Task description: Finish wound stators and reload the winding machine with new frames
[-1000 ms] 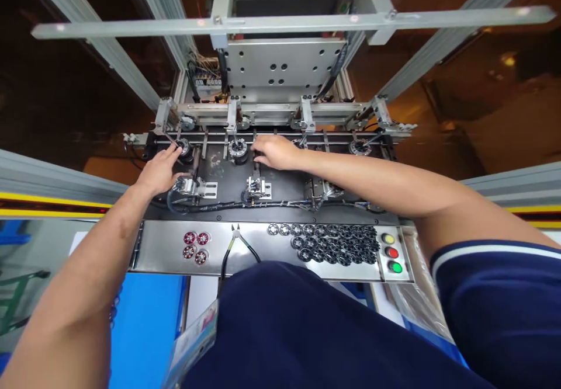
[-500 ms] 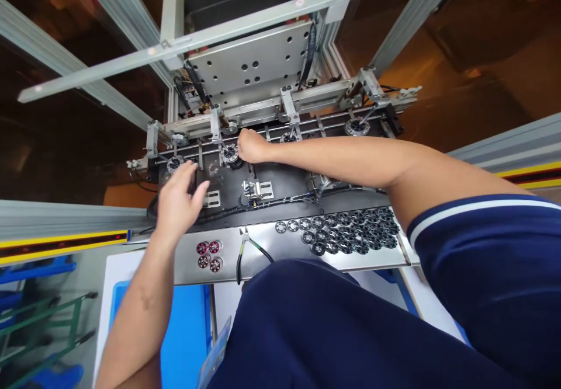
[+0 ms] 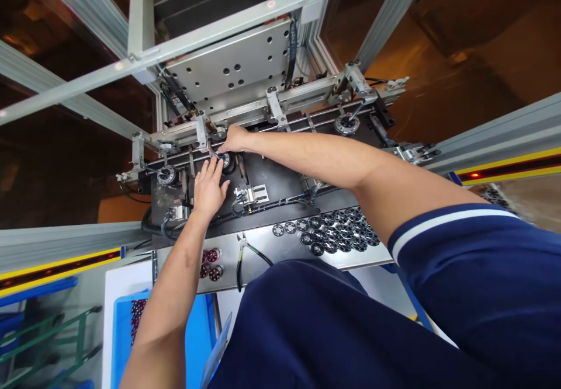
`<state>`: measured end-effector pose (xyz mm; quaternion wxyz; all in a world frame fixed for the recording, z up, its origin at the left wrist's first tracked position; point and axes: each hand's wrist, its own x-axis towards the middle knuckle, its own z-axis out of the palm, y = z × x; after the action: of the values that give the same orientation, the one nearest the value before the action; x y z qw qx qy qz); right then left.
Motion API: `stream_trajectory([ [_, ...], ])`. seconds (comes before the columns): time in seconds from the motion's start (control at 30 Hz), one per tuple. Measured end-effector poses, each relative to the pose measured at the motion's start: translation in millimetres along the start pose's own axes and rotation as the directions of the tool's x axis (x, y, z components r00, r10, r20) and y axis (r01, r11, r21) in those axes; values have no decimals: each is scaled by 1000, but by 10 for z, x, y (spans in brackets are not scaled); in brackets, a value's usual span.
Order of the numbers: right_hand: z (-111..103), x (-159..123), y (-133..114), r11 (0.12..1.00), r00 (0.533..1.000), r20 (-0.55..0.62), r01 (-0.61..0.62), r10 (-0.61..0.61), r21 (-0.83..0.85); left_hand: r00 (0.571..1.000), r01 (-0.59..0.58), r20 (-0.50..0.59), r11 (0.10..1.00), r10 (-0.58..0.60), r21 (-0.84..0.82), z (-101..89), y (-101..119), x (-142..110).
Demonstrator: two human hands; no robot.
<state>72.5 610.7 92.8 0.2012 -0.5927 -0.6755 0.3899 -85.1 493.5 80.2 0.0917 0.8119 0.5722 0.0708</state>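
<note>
At the second station of the machine, both my hands meet around a round spoked part, which they partly cover. My left hand is open, its fingers stretched out against the near left side of this part. My right hand reaches in from the right with fingers curled around the part's far edge and the thumb over its top. Its fingertips are partly hidden. Another round spoked part sits at the left station under a metal arm, and one more at the far right station.
Cutting pliers lie on the metal ledge near several black spoked rings and several red ones. A blue bin stands below left. A light bar crosses overhead; yellow-edged sensor strips flank the opening.
My left hand has moved right, from the left station to the part at the second station. My right hand has shifted slightly onto that part's far side. The view has turned slightly.
</note>
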Motion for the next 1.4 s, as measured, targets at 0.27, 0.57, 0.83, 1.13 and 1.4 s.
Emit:
stream_trajectory([
  [0.27,-3,-38,-109,986,978,166,-104,124,-128,998,-15,59,999,12,48,1,9,23],
  [0.57,-753,-822,-207,954,966,209,199,-152,-225,995,17,100,995,-26,94,-154,110,28],
  [0.83,-1495,-1331,885,815,969,1,208,-247,-540,998,10,66,999,-7,-37,-123,42,19],
  [1.13,-1104,-1143,1034,727,895,128,425,-428,-539,935,-10,-349,980,-62,-201,-573,581,-274],
  [1.4,-1159,-1079,1031,800,917,20,358,-399,-481,912,-248,-383,942,148,-226,-407,1381,-217],
])
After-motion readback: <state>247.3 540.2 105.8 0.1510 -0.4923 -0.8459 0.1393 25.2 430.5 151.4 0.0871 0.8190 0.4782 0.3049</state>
